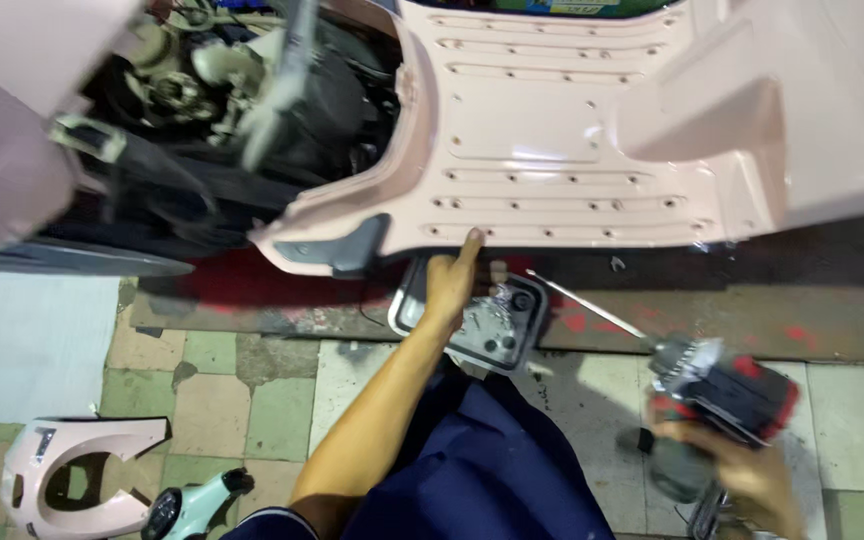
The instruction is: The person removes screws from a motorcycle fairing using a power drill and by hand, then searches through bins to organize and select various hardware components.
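A pale pink scooter floorboard panel (pixel 552 130) fills the upper middle, dotted with screw holes. My left hand (pixel 451 283) reaches up to its lower edge, fingertips touching the rim, with nothing in the hand. Just below that hand sits a small tray (pixel 497 325) holding several screws and small parts. My right hand (pixel 752 478) grips a red and black cordless power drill (pixel 722 390) at lower right. Its long thin bit (pixel 582 303) points up-left toward the panel edge and stands apart from it.
The scooter's exposed engine bay (pixel 232 90) lies at upper left. A detached pink U-shaped body panel (pixel 82 475) and a mint green part (pixel 197 505) rest on the tiled floor (pixel 252 390) at lower left. A red-stained metal ramp (pixel 752 320) runs beneath the scooter.
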